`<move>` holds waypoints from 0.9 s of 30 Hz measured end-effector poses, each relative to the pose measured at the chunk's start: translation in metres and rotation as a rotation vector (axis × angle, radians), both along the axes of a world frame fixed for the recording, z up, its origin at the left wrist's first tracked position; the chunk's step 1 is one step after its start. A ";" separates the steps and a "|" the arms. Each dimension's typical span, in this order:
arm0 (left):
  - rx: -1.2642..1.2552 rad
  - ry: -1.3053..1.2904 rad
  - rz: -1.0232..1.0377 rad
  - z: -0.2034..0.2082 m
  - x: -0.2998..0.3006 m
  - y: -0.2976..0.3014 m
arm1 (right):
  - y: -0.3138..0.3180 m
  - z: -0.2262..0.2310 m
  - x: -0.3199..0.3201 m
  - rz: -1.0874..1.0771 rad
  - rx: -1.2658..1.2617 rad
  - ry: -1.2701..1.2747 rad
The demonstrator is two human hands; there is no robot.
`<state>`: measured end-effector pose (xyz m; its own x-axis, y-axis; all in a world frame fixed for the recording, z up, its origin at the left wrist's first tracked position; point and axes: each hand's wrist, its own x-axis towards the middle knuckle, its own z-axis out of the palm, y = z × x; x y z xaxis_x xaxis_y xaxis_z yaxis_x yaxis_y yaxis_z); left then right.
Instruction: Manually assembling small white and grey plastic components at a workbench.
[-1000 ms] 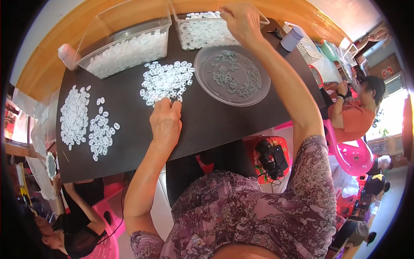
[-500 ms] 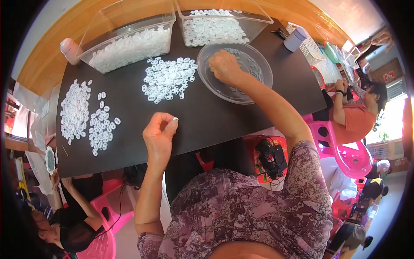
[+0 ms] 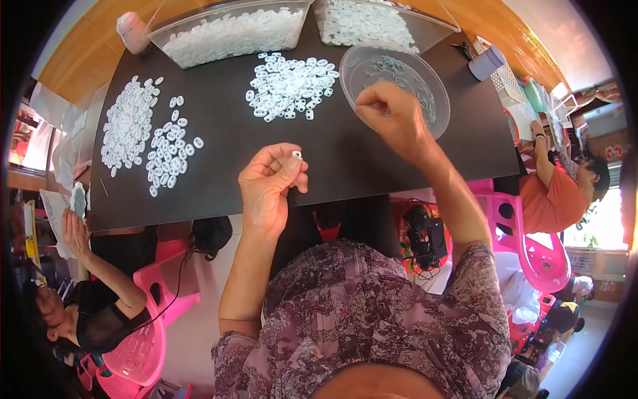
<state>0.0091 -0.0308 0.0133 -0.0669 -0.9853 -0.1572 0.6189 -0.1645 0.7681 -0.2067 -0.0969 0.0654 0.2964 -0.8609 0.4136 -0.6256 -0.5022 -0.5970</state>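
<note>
My left hand pinches a small white plastic piece with holes between thumb and fingertips, above the table's near edge. My right hand hovers over the near side of a round clear plastic bowl. Its thumb and fingers are pinched; what they hold, if anything, is too small to make out. Small thin grey pieces lie scattered in the bowl. Beyond my left hand is a heap of similar white pieces. Farther left lie a larger pile and a looser pile of white oval pieces.
Two clear bins, one at the back left and one at the back middle, hold many white pieces. A pink bottle and a lavender cup stand on the dark table. Co-workers sit at both sides near pink chairs.
My right hand has risen from inside the bowl and come nearer, with its fingers pinched. My left hand still holds the white piece, now turned more toward view. The whole view has shifted.
</note>
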 end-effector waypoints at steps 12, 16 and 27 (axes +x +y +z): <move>-0.025 -0.080 0.004 0.006 -0.008 0.023 | 0.057 -0.020 0.048 0.228 0.509 -0.516; -0.040 -0.120 0.030 0.006 -0.012 0.028 | 0.062 -0.021 0.049 0.188 0.530 -0.539; -0.048 -0.102 0.061 0.005 -0.010 0.033 | 0.067 -0.016 0.053 0.210 0.605 -0.452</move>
<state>-0.0008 0.0025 0.0179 0.0078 -0.9936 -0.1125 0.5452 -0.0901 0.8335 -0.1537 -0.0299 0.0495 0.3925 -0.9197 0.0096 -0.1850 -0.0891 -0.9787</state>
